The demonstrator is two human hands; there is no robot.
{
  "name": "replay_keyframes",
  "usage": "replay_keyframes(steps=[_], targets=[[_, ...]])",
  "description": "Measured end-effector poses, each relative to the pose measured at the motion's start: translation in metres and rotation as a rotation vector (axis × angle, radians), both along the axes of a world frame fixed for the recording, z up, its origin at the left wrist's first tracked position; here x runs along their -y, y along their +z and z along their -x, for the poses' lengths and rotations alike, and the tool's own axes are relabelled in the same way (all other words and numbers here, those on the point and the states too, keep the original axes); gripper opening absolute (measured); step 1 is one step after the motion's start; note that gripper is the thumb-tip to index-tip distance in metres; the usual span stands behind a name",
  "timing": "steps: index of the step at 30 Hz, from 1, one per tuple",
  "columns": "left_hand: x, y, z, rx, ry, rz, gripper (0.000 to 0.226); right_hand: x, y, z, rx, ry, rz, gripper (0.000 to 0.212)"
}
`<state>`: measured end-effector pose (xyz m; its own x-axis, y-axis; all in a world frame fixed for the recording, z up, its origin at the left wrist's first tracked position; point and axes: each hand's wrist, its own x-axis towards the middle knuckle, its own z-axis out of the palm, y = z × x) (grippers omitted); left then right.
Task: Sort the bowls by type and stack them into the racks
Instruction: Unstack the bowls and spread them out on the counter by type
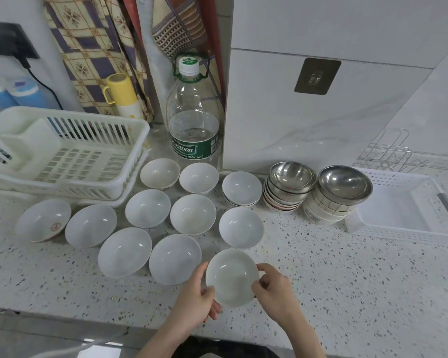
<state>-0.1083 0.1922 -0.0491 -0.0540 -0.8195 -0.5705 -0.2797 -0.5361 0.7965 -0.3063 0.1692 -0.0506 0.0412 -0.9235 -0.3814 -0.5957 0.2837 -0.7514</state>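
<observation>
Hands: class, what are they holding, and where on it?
Both the left hand and right hand hold one white bowl by opposite sides of its rim.

A speckled stone surface (347, 267) runs beneath white marbled wall tiles (321, 27). At the back stands a large clear water bottle (194, 117) with a green label and white cap, partly filled. Left of it is a yellow and white flask (124, 99), in front of hanging patterned cloths (88, 47). A black wall socket (9, 40) with a plugged-in cable sits at far left, above two blue containers (13, 93). An adhesive hook plate (317, 76) is stuck to the tiles.
</observation>
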Motion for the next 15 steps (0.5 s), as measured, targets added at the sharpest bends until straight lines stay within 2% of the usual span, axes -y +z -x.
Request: replay_keyframes(steps=[8,15], targets=[[-0.0012,-0.0001,0.001,0.085,-0.016,0.054,0.065,0.0001,-0.0052,-0.0036,-0.022,0.055,-0.023,0.034],[0.0028,0.0016,0.0009,0.109,-0.008,0.073,0.062,0.0013,-0.0082,-0.005,-0.018,0.058,0.0,0.036]])
